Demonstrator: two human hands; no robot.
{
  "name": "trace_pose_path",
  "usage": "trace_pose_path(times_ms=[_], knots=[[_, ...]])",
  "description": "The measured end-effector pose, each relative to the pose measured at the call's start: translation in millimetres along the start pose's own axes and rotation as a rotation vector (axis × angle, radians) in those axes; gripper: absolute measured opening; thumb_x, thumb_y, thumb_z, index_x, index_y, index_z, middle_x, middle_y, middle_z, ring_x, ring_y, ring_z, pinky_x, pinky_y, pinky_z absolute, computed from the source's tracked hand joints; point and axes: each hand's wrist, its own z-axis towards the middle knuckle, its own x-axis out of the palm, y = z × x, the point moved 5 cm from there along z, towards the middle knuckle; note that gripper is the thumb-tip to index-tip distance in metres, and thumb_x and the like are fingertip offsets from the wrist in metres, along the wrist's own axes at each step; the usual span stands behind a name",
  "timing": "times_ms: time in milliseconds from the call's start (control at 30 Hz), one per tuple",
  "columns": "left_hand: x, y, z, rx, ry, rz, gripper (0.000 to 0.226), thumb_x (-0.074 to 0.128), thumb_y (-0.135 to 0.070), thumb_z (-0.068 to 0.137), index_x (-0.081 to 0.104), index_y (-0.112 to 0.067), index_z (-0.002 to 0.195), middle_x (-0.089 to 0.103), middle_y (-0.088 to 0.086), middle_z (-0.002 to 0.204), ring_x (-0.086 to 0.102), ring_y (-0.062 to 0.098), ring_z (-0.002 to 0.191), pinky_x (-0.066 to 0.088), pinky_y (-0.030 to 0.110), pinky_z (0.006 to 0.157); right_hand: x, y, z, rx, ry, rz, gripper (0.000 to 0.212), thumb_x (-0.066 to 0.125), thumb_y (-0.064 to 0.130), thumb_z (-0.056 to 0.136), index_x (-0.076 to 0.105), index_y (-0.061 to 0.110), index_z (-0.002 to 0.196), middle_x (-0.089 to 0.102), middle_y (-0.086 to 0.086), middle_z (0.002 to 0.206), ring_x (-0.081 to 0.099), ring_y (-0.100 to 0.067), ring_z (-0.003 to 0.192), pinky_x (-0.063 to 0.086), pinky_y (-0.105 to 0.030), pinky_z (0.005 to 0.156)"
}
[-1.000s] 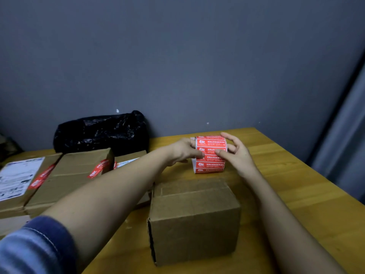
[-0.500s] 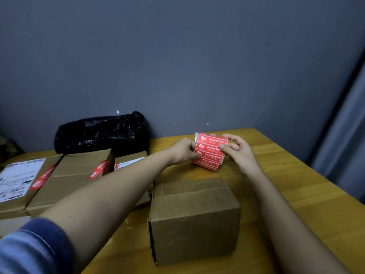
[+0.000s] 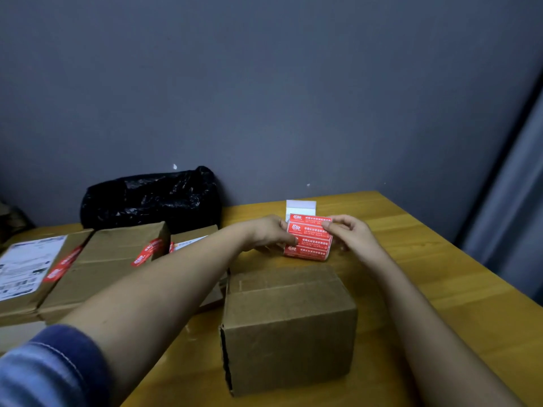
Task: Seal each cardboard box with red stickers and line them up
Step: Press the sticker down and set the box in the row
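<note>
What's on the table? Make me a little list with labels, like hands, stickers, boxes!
left hand: holds the sticker roll's left side
right hand: pinches the roll's upper right edge
sticker roll: red, with a blank white strip sticking up behind
nearest box: plain, no sticker showing
boxes on left: red stickers on top
black bag: against the wall
table: wooden

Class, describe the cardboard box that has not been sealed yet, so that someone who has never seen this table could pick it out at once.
Start at the wooden table against the grey wall. Near its front edge, just below the two hands holding the roll of red stickers, stands one plain box. Unlike the flatter boxes lined up to its left, it carries no red sticker.
</note>
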Motion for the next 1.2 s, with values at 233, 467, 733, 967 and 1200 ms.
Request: trace_pose_path(times_ms=[233, 467, 733, 967, 1200], knots=[[4.4, 7.7, 0.8, -0.147, 0.041, -0.126, 0.017, 0.057, -0.025, 0.093, 0.055, -0.015, 0.106, 0.062, -0.001, 0.08, 0.059, 0.009, 0.065, 0.048, 0.023, 0.062, 6.4, -8.6, 17.1, 0.04, 0.03, -0.232, 0.026, 0.053, 0.037, 0.096, 0.067, 0.017, 0.086, 0.064, 0.005, 0.079, 0.056, -0.01, 0.069, 0.04, -0.019, 0.06], [4.1, 10.6, 10.2, -0.236, -0.02, -0.131, 0.012, 0.054, -0.025, 0.093, 0.052, -0.018, 0.085, 0.058, -0.005, 0.07, 0.055, 0.005, 0.055, 0.035, 0.019, 0.053, 3.0, -18.3, 88.3, 0.084, -0.074, -0.396, 0.013, 0.053, 0.024, 0.093, 0.066, 0.019, 0.095, 0.06, -0.016, 0.123, 0.057, -0.03, 0.111, 0.043, -0.035, 0.095], [-1.9, 17.3, 19.5, -0.281, -0.01, -0.113, 0.009, 0.052, -0.026, 0.095, 0.05, -0.018, 0.094, 0.061, -0.006, 0.073, 0.056, 0.0, 0.039, 0.036, 0.018, 0.051, 31.2, -21.8, 114.9, 0.217, 0.174, -0.434, 0.027, 0.048, 0.012, 0.097, 0.059, -0.004, 0.116, 0.062, -0.018, 0.098, 0.056, -0.011, 0.053, 0.042, -0.03, 0.057], [-9.3, 21.7, 24.7, -0.263, -0.078, -0.142, 0.012, 0.053, -0.022, 0.093, 0.053, -0.011, 0.096, 0.057, 0.002, 0.068, 0.051, 0.008, 0.042, 0.032, 0.017, 0.046, 17.9, -22.4, 119.6, 0.056, -0.151, -0.106, 0.03, 0.047, -0.005, 0.09, 0.065, -0.002, 0.112, 0.064, -0.01, 0.08, 0.057, -0.017, 0.067, 0.045, -0.021, 0.058], [-9.1, 13.2, 21.8, -0.233, -0.128, -0.143, 0.042, 0.061, -0.029, 0.09, 0.048, -0.002, 0.119, 0.061, 0.009, 0.091, 0.055, 0.019, 0.065, 0.044, 0.027, 0.055, 4.0, 15.3, 74.4, -0.195, -0.293, 0.034, 0.034, 0.058, -0.012, 0.081, 0.046, 0.02, 0.078, 0.062, -0.01, 0.083, 0.064, -0.018, 0.068, 0.047, -0.019, 0.057]])
